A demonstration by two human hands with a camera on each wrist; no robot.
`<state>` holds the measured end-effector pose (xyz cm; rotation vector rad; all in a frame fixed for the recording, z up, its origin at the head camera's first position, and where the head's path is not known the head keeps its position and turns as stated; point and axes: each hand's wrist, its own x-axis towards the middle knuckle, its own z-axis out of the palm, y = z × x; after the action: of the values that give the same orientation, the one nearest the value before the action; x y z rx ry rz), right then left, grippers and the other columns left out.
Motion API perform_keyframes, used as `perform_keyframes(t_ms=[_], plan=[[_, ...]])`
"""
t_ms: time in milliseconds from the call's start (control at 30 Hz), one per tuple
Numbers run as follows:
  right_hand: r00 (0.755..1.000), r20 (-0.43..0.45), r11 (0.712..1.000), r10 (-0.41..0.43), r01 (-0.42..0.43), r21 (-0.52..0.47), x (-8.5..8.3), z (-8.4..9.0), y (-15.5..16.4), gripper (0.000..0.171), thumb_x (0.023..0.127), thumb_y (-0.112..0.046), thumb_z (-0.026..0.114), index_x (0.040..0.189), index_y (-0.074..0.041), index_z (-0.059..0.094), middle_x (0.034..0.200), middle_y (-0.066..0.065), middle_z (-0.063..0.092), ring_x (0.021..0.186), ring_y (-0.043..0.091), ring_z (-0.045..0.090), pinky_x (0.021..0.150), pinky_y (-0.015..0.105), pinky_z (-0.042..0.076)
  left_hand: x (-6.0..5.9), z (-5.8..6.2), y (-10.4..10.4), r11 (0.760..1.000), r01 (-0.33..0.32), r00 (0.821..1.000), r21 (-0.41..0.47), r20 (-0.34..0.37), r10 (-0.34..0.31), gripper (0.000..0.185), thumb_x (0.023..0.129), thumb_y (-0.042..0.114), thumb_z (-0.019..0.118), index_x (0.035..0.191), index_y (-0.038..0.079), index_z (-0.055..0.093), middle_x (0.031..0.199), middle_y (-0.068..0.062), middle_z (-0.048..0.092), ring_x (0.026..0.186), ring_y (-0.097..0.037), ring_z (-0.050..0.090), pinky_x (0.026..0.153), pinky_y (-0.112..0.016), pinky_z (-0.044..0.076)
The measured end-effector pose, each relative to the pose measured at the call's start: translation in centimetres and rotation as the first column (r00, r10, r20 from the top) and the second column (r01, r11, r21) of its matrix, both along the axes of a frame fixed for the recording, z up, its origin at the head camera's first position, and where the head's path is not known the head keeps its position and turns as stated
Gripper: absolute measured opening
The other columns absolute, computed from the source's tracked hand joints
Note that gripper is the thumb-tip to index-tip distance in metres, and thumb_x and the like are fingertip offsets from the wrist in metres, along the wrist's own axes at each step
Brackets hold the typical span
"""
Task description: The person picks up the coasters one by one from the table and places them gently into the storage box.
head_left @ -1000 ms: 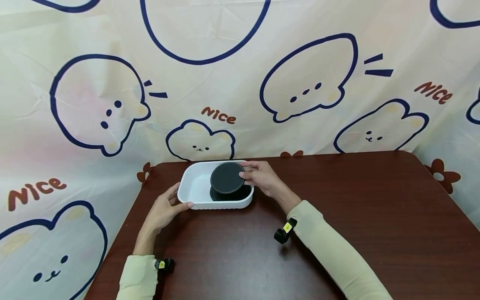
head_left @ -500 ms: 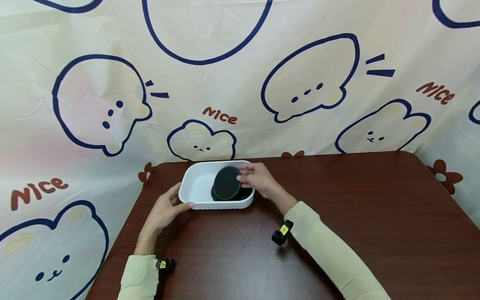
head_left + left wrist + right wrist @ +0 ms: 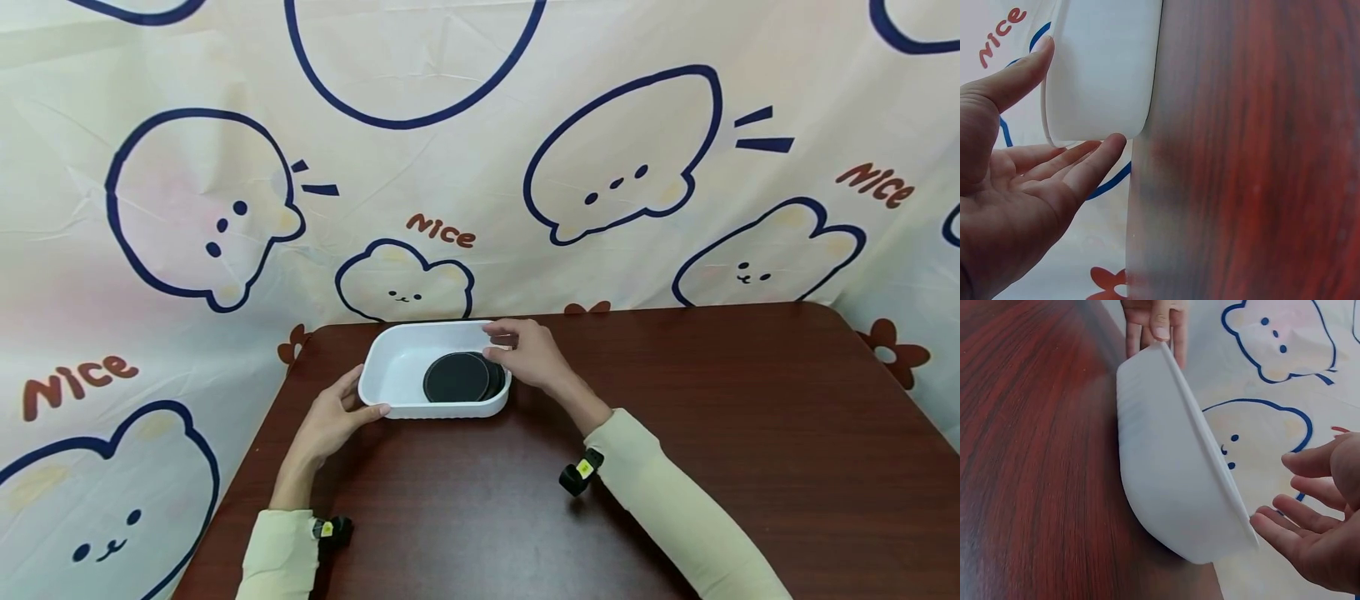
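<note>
A white oblong tray (image 3: 390, 371) sits on the dark wooden table (image 3: 675, 433), long axis running left to right; black discs (image 3: 456, 377) lie flat at its right end; the left hand (image 3: 330, 417) steadies the left rim, fingers relaxed; the right hand (image 3: 528, 354) hovers loosely open, holding nothing.

Dark wooden table (image 3: 750, 433); cartoon-bear curtain (image 3: 450, 150) hanging behind, "Nice" print.

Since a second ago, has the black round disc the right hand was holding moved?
Yes. The top black disc has gone down into the white tray, lying flat on another disc, no longer tilted above the rim. The right hand has let go.
</note>
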<state>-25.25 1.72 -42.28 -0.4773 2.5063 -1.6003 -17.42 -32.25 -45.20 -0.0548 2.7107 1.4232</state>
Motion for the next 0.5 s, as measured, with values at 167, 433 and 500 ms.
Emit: perform_keyframes(t_ms=[167, 433, 500], plan=[[1.000, 0.006, 0.999, -0.015, 0.015, -0.036, 0.6, 0.1, 1.8, 0.044, 0.100, -0.017, 0.076, 0.144, -0.009, 0.069, 0.145, 0.013, 0.070, 0.132, 0.030, 0.070, 0.108, 0.048, 0.059, 0.0, 0.1, -0.1, 1.000, -0.004, 1.000, -0.012, 0.002, 0.004, 0.097, 0.095, 0.028, 0.085, 0.171, 0.010, 0.028, 0.168, -0.022, 0.045, 0.143, -0.041, 0.059, 0.112, -0.054, 0.053], [0.999, -0.005, 0.998, -0.040, 0.040, -0.039, 1.5, -0.2, 5.0, 0.045, 0.102, -0.023, 0.075, 0.145, -0.012, 0.067, 0.147, 0.011, 0.069, 0.135, 0.030, 0.068, 0.112, 0.051, 0.056, 0.0, 0.1, 0.0, 1.000, -0.010, 1.000, -0.014, 0.002, 0.010, 0.097, 0.094, 0.030, 0.085, 0.171, 0.011, 0.028, 0.168, -0.022, 0.044, 0.145, -0.042, 0.057, 0.113, -0.056, 0.052], [0.999, -0.014, 0.999, -0.043, 0.043, -0.024, 1.7, -0.3, 5.9, 0.046, 0.103, -0.024, 0.074, 0.146, -0.012, 0.066, 0.148, 0.011, 0.068, 0.137, 0.030, 0.067, 0.113, 0.052, 0.055, 0.0, 0.0, 0.0, 1.000, -0.008, 1.000, -0.015, 0.002, 0.008, 0.097, 0.095, 0.030, 0.085, 0.171, 0.012, 0.028, 0.168, -0.022, 0.044, 0.145, -0.042, 0.057, 0.113, -0.056, 0.052]])
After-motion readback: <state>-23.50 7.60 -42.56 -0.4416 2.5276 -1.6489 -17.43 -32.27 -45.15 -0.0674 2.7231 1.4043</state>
